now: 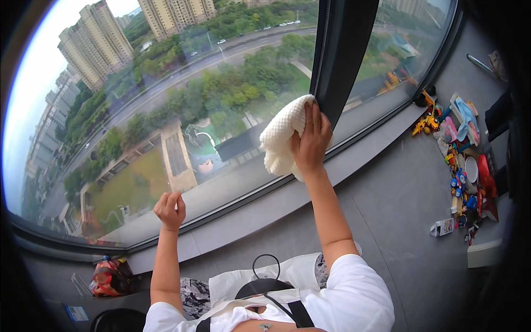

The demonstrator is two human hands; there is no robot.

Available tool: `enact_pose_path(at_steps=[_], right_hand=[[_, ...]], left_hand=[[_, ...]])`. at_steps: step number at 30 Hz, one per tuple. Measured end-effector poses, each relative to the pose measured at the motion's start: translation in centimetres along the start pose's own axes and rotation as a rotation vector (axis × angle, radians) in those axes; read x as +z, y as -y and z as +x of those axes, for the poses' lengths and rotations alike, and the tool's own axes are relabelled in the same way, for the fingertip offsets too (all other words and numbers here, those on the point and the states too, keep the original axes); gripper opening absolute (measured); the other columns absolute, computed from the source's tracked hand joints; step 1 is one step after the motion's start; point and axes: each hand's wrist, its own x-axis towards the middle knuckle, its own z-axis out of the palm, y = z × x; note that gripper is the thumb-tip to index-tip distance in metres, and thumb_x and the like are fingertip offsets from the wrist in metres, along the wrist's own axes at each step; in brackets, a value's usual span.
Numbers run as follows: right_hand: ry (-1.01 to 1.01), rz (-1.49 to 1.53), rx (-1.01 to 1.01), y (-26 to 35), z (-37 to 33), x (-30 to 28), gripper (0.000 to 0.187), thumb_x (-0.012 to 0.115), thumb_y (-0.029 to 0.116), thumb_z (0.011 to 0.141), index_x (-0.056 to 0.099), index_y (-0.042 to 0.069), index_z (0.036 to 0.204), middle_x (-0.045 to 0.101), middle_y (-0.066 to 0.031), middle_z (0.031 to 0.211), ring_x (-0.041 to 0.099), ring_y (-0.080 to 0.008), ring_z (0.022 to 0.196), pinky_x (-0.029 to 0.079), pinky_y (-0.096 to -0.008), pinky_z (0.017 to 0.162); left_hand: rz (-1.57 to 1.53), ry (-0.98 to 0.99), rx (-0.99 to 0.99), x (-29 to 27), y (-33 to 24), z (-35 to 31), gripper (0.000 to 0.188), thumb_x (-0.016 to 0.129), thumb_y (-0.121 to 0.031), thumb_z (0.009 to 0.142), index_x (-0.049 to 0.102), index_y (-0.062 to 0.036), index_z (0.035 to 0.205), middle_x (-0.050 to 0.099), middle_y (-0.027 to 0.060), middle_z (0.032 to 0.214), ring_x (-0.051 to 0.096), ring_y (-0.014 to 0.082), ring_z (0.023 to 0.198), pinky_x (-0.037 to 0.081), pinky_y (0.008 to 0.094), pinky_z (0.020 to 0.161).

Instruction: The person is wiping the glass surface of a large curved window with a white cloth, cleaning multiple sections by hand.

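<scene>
With my right hand [314, 138] I press a white textured cloth [282, 133] to the window glass, right beside the dark upright frame bar [338, 55]. The cloth bunches under my fingers and hangs a little below the palm. My left hand [170, 211] is raised in front of the lower part of the large window pane [238, 191], its fingers curled in and nothing visible in them. Whether that hand touches the glass I cannot tell.
A low ledge [243, 226] runs along the window's foot. Several colourful toys [459, 171] lie heaped on the grey tiled floor [381, 205] at the right. A red patterned bag [110, 278] stands at the lower left, close to a dark round stool [119, 321].
</scene>
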Motion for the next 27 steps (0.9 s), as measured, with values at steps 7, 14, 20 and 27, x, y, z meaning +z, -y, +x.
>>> enact_pose_path(at_steps=[7,14,20,27], right_hand=[[0.040,0.008,-0.022,-0.8,-1.9,0.3,0.063,0.061,0.022,0.076,0.043,0.005,0.134,0.042,-0.0117,0.138,0.041,-0.0300,0.117,0.032,-0.0454,0.095],[0.015,-0.019,-0.018,-0.2,-0.1,-0.3,0.062,0.061,0.016,0.075,0.044,0.004,0.134,0.044,-0.0130,0.137,0.042,-0.0312,0.116,0.033,-0.0444,0.096],[0.006,-0.033,-0.083,-1.7,-1.0,0.1,0.062,0.058,0.024,0.078,0.042,0.005,0.135,0.042,-0.0129,0.138,0.042,-0.0309,0.118,0.033,-0.0456,0.095],[-0.158,0.157,-0.029,1.0,0.1,2.8,0.068,0.046,0.037,0.083,0.032,0.000,0.139,0.027,-0.0252,0.144,0.027,-0.0436,0.130,0.022,-0.0587,0.100]], left_hand=[[0.006,-0.013,-0.028,0.5,-0.1,0.0,0.011,0.060,-0.002,0.072,0.060,-0.0086,0.081,0.054,0.0077,0.066,0.053,0.0259,0.054,0.042,0.0332,0.048],[0.026,-0.005,-0.035,0.5,-0.1,-0.2,0.012,0.060,-0.002,0.072,0.061,-0.0092,0.082,0.056,0.0069,0.067,0.054,0.0248,0.055,0.042,0.0326,0.048],[0.014,-0.014,-0.010,0.4,0.0,-0.2,0.013,0.060,-0.002,0.071,0.061,-0.0098,0.082,0.057,0.0062,0.068,0.056,0.0239,0.056,0.044,0.0323,0.050],[-0.058,-0.009,-0.024,0.7,-0.8,0.7,0.011,0.060,0.000,0.073,0.061,-0.0076,0.081,0.056,0.0067,0.067,0.053,0.0216,0.053,0.042,0.0303,0.048]])
